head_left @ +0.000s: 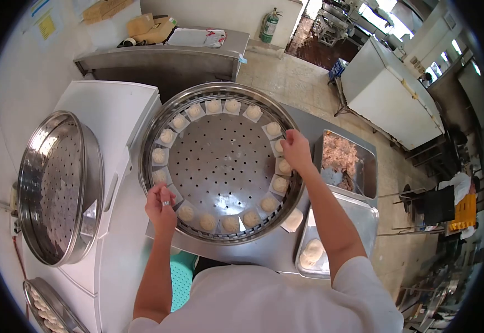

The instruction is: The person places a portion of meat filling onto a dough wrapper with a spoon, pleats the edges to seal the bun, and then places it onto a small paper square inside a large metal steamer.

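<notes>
A large round steamer tray (222, 150) with a perforated metal floor sits before me. Pale buns (207, 222), each on a square of paper, form a ring along its inner wall. At the tray's lower left rim, my left hand (161, 204), with a ring on one finger, has its fingers curled together; what they hold, if anything, is hidden. On the right side my right hand (296, 149) is closed at the rim, beside a bun it partly covers. Whether it pinches anything cannot be made out.
Right of the tray are a metal pan of filling (339, 157) and a tray with dough (311, 254). Another steamer tray (59, 188) leans at left, above a tray of pale pieces (45, 311). A person (459, 186) is at far right.
</notes>
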The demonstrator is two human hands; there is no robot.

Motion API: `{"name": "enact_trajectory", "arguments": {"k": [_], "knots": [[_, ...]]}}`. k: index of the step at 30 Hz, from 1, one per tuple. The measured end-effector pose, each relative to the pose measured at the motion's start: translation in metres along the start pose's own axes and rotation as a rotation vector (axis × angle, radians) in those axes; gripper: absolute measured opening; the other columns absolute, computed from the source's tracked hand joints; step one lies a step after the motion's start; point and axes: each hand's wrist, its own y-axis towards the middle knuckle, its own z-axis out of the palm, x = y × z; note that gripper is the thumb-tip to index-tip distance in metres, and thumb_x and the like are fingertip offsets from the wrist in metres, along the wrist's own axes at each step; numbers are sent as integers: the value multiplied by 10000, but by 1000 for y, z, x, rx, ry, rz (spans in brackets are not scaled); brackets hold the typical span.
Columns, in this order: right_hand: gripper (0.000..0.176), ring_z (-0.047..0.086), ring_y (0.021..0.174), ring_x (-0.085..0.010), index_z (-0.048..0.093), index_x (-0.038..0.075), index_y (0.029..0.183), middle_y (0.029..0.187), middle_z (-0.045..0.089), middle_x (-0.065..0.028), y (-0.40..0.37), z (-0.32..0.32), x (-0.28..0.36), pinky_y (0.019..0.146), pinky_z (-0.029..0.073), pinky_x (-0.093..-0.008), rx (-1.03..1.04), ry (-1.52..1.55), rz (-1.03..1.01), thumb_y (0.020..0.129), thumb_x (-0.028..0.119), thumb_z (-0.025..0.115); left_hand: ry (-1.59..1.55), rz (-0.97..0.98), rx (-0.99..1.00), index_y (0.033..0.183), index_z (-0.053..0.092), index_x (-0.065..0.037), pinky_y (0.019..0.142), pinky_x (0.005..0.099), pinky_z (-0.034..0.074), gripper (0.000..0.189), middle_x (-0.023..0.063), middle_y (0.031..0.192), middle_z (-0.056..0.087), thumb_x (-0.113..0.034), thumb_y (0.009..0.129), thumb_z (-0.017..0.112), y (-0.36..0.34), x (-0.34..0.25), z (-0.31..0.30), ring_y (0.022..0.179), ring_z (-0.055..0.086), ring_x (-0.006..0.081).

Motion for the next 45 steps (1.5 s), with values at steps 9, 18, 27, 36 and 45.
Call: {"name": "enact_trajectory", "arguments": {"k": [9,18,27,36,45], "knots": [[512,634,1171,-423,653,-10,1272,1207,668,-283,85,52,0,1002,521,-465,347,-376,44,806,173,756,20,-13,60,1156,615,42,679,232,501,269,47,819,665,-211,1064,605,-2,-3,-4,724,597,83],[456,636,1115,-454,665,-13,1197,1194,656,-281,91,53,-7,982,533,-472,221,-360,-27,792,183,741,68,-7,98,1159,616,43,679,243,521,307,61,834,674,-249,1061,615,-1,-10,-5,740,627,100],[476,635,1168,-441,681,-38,1213,1178,680,-289,32,20,-5,1026,512,-475,400,-402,179,785,155,759,86,-3,112,1144,626,43,665,238,520,274,54,803,675,-218,1061,614,-1,-7,-3,718,631,101],[395,653,1106,-466,667,-37,1146,1212,646,-285,31,7,-1,971,536,-501,261,-428,92,808,157,732,88,-5,130,1139,627,47,666,239,526,266,54,810,674,-207,1063,611,-2,-8,-4,723,641,107],[320,650,1106,-458,681,-61,1033,1130,663,-302,-22,1,-6,967,536,-498,484,-469,152,792,149,707,72,-1,142,1138,623,50,674,239,515,252,52,808,666,-190,1064,604,-1,-8,-3,715,618,98]]}}
